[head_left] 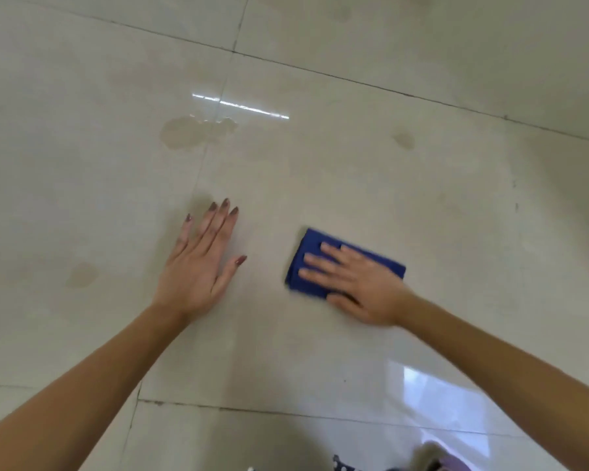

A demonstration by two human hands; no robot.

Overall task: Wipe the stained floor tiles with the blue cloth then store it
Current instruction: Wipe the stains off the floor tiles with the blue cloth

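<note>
A folded blue cloth [306, 263] lies flat on the cream floor tiles [320, 185]. My right hand [357, 283] presses down on it with fingers spread, covering its right half; the hand is motion-blurred. My left hand [201, 263] rests flat on the tile to the left of the cloth, fingers together and empty. A large brownish wet stain [194, 132] sits on the tile joint beyond my left hand. Smaller stains show at the right [404, 141] and at the left [82, 275].
Dark grout lines cross the floor diagonally. Faint stains mark the far tiles [340, 11]. A window reflection shines at lower right [432, 399]. Dotted dark fabric and part of my body show at the bottom edge [344, 465].
</note>
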